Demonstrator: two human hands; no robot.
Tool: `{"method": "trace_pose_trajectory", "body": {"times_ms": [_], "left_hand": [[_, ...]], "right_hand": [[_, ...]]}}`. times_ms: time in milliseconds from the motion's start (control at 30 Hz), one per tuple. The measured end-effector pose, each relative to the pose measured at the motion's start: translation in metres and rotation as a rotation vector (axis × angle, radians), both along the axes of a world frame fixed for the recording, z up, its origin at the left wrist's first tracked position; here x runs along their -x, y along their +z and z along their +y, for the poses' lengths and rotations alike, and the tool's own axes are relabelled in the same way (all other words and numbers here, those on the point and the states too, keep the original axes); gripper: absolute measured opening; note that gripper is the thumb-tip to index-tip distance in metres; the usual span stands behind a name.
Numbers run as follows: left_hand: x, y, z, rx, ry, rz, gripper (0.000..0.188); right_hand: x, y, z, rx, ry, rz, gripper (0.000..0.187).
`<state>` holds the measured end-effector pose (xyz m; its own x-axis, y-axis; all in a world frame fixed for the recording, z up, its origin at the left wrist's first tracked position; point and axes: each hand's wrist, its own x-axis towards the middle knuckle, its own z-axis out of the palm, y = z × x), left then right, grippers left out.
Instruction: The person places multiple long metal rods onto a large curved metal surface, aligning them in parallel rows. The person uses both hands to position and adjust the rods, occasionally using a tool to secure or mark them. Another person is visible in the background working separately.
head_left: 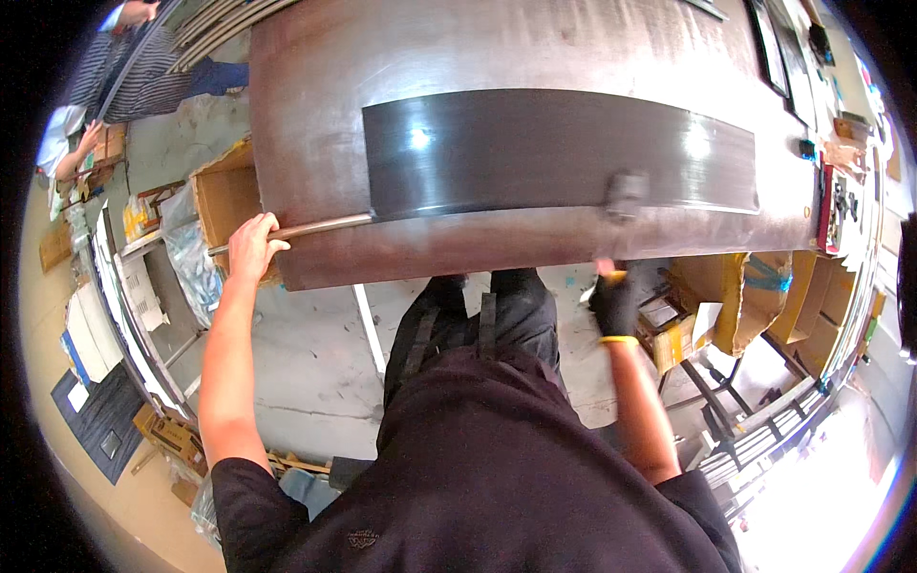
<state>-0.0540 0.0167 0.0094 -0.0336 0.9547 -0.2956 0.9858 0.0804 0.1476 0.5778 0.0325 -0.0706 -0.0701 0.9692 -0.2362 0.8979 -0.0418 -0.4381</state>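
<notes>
A long dark rectangular sheet or panel point(535, 153), shiny in two spots, lies on the brown worktable point(315, 124). My left hand point(252, 248) is bare and closed round a thin metal rod point(320, 227) at the table's left front edge. The rod's far end meets the panel's near left corner. Gloved in black with a yellow cuff, my right hand point(613, 301) is in front of the table's near edge, smeared by motion. It appears closed on a hammer point(626, 195), whose blurred dark blocky head shows over the panel's near edge; the handle is indistinct.
Left of the table stands an open cardboard box point(224, 196). More cardboard boxes point(750, 301) are below the right front edge, beside a metal rack point(764, 420). Long bars point(224, 29) lie at the far left, near another person point(143, 81) in stripes. A red tray point(834, 210) sits at the right.
</notes>
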Motion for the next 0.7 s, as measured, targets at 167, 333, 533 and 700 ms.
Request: {"method": "trace_pose_trajectory", "body": {"times_ms": [167, 333, 533, 700], "left_hand": [[0.003, -0.003, 0.006, -0.021, -0.023, -0.003, 0.043], [0.002, -0.002, 0.01, -0.022, -0.067, -0.017, 0.043], [0.001, -0.002, 0.002, 0.015, -0.007, 0.01, 0.042], [-0.002, -0.005, 0.008, 0.036, 0.035, 0.017, 0.039]], "right_hand": [[0.248, 0.065, -0.029, 0.37, 0.15, 0.321, 0.042], [0.247, 0.054, -0.023, 0.226, 0.251, 0.27, 0.038], [-0.013, 0.04, 0.02, 0.184, -0.035, 0.155, 0.041], [-0.32, -0.011, 0.085, 0.005, -0.455, 0.211, 0.03]]}}
